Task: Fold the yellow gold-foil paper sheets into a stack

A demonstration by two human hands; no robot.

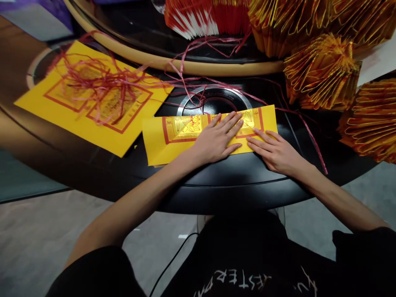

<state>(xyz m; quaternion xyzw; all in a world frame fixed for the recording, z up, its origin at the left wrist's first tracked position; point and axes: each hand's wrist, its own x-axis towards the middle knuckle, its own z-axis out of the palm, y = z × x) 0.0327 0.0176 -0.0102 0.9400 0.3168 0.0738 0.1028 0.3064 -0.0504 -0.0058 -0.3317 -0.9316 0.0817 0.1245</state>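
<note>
A yellow joss paper sheet [157, 140] with red and gold print lies folded lengthwise into a long strip near the front of the black table. My left hand [216, 138] rests flat on the strip's middle, its fingers stretched toward the far edge. On the right part of the same strip lie the fingers of my right hand [272, 150], extended, with the palm over the near edge. Neither hand grips the paper. To the left, a flat yellow printed sheet [130, 140] carries a tangle of pink-red plastic string [102, 88].
Several pleated gold-and-red paper bundles [321, 74] stand at the right and back right. A red bundle with white edges [198, 20] sits on the raised turntable, whose tan rim [148, 60] curves behind the strip. Loose string trails past a round hob [216, 99].
</note>
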